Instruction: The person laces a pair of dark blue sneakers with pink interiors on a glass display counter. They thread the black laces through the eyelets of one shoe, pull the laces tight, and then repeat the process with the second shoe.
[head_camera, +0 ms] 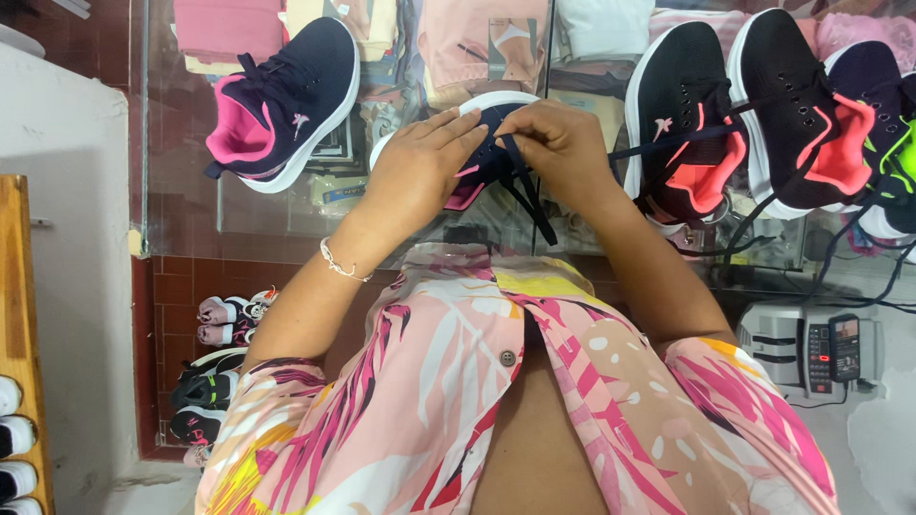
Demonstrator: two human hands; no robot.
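A dark navy sneaker (485, 124) with a white sole and pink lining sits on a glass counter (181, 191), mostly covered by both hands. My left hand (420, 167) rests flat over its left side, steadying it. My right hand (558, 143) pinches a black shoelace (530, 195) above the shoe's eyelets; the lace's loose ends hang down toward me. A thin bracelet circles my left wrist.
A matching navy and pink sneaker (281, 100) lies on the counter to the left. Three black sneakers with coral and neon linings (763, 105) stand at right, laces trailing. A grey desk phone (811, 348) sits lower right. More shoes (215, 381) rest on the floor at left.
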